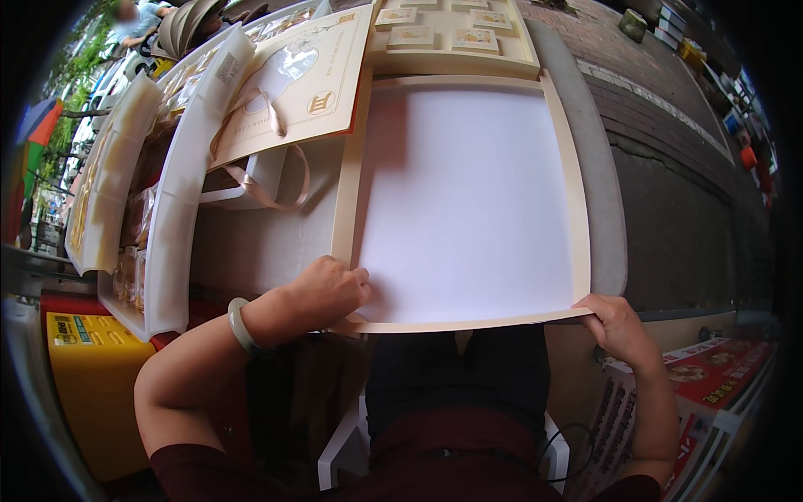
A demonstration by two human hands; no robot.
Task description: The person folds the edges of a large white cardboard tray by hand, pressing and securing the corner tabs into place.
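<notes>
A large shallow cream cardboard box (468, 201) with a white inside lies in front of me, its near edge over my lap. My left hand (322, 293) is closed on the box's near left corner, fingers curled over the wall. A pale bangle (242, 328) circles that wrist. At the near right corner, my right hand (617, 329) pinches the rim between thumb and fingers. Beyond the far wall stands another cream box (523, 46) holding several small square packets (410, 37). A cream gift bag (293, 88) with ribbon handles lies beside the box's far left corner.
White plastic crates (171, 259) with wrapped goods line the left side of the grey table (251, 251). A yellow box (96, 385) sits below them. Paved ground (669, 176) runs past the table's right edge. A red printed board (711, 372) stands at lower right.
</notes>
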